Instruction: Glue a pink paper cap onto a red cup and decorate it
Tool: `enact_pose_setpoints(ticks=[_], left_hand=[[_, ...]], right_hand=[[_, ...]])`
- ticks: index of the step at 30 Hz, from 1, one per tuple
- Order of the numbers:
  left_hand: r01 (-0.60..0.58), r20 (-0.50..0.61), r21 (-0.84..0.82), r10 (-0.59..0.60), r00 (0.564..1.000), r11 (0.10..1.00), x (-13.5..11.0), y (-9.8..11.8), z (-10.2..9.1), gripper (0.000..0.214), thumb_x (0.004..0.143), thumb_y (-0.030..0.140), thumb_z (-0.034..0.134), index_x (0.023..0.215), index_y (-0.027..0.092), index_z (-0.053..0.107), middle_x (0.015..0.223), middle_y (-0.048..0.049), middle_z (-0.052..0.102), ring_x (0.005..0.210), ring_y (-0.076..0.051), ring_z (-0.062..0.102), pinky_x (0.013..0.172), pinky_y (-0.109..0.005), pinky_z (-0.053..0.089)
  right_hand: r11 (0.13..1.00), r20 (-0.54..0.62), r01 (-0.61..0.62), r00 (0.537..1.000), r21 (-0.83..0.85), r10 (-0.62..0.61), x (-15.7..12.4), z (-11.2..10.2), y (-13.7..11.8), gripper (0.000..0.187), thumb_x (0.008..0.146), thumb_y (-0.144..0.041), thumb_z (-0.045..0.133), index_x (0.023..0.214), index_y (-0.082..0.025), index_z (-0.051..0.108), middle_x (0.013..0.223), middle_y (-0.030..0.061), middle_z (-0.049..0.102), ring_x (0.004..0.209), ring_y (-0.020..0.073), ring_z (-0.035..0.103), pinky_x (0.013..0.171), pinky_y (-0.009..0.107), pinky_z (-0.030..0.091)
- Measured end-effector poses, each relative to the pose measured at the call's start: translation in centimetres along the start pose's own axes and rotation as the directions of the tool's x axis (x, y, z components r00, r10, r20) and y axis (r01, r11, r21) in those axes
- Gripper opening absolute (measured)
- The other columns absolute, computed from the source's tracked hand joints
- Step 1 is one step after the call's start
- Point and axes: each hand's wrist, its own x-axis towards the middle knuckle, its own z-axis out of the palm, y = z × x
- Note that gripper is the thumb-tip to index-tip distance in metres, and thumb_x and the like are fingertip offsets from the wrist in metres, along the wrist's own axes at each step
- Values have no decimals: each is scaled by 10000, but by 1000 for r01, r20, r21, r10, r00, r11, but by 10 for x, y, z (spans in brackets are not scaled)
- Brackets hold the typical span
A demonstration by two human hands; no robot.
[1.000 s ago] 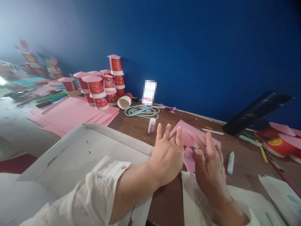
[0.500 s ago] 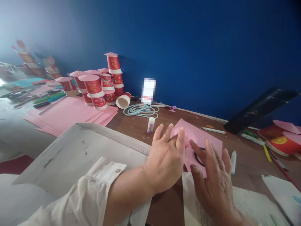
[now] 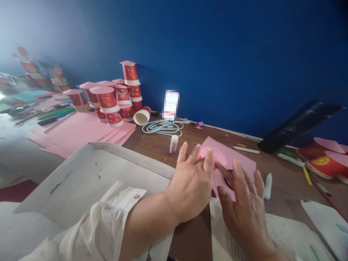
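My left hand (image 3: 191,183) lies over the left side of a pink paper sheet (image 3: 243,165), its visible fingers stretched and spread. Under these fingers shows a lighter pink rounded piece (image 3: 219,155) with a bit of red beside it; most of it is hidden. From the right comes my right hand (image 3: 243,197), fingers apart, with the index finger reaching to the paper by the rounded piece. A black loop (image 3: 228,183), perhaps a scissors handle, shows partly behind that finger. An uncapped glue stick (image 3: 174,145) stands upright just beyond my left hand.
Red paper cups (image 3: 110,99) with pink discs are stacked at the back left, near pink sheets (image 3: 65,127). A grey board (image 3: 81,174) lies left. Behind are a coiled pale cord (image 3: 152,127) and a lit screen (image 3: 170,103). A black cylinder (image 3: 296,127) leans right.
My right hand has shifted slightly left, its index finger now nearer the rounded piece and covering more of the black loop. My left hand stays nearly still.
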Motion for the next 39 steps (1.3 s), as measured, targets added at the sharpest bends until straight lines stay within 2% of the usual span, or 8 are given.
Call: enact_pose_setpoints(ticks=[7, 11, 18, 30, 35, 39], left_hand=[[-46, -73, -31, 43, 996, 998, -2, 3, -2, 582, 884, 139, 446, 1449, 32, 355, 1108, -134, 745, 1406, -310, 443, 1214, -556, 187], [-78, -53, -28, 77, 996, 997, -3, 4, 0, 586, 881, 154, 451, 1442, 14, 360, 1052, -131, 756, 1385, -316, 467, 1205, -556, 207], [-66, -38, -25, 65, 997, 998, -4, 5, 4, 576, 884, 159, 469, 1437, 25, 378, 1037, -131, 756, 1405, -306, 445, 1210, -557, 188], [-76, -42, -58, 74, 996, 995, -3, 4, 4, 525, 924, 153, 411, 1434, 35, 369, 1057, -124, 755, 1382, -297, 476, 1218, -573, 157], [-42, -62, -36, 40, 997, 998, -3, 3, 2, 557, 901, 116, 417, 1448, 35, 353, 1163, -137, 728, 1410, -323, 437, 1216, -584, 163], [-24, -15, 32, 24, 1000, 999, -3, 3, 4, 556, 900, 106, 411, 1442, -1, 354, 1203, -159, 711, 1406, -358, 432, 1210, -590, 173]], right_hand=[[1000, -23, -29, 999, -5, 29, -1, 1, 3, 656, 1031, -450, 341, 1594, -148, 188, 1267, 127, 700, 1356, 301, 501, 1177, 626, 213], [998, -33, -65, 997, 16, 66, -1, -2, 3, 652, 1034, -450, 317, 1596, -150, 177, 1330, 121, 666, 1375, 286, 486, 1198, 601, 171], [999, -17, -37, 999, -21, 36, -2, 3, 6, 668, 1033, -464, 329, 1594, -131, 184, 1197, 116, 732, 1344, 315, 510, 1174, 621, 218], [999, -12, -38, 999, -33, 38, -1, 3, 3, 683, 1023, -480, 367, 1584, -123, 210, 1172, 96, 745, 1276, 304, 552, 1178, 619, 212], [997, -51, -68, 996, -25, 66, -2, 2, 4, 689, 1028, -484, 334, 1590, -116, 184, 1360, 143, 641, 1377, 300, 477, 1196, 595, 182], [996, -33, -80, 996, -37, 79, -2, 5, 7, 697, 1024, -496, 336, 1593, -124, 183, 1404, 146, 606, 1396, 315, 457, 1191, 600, 190]])
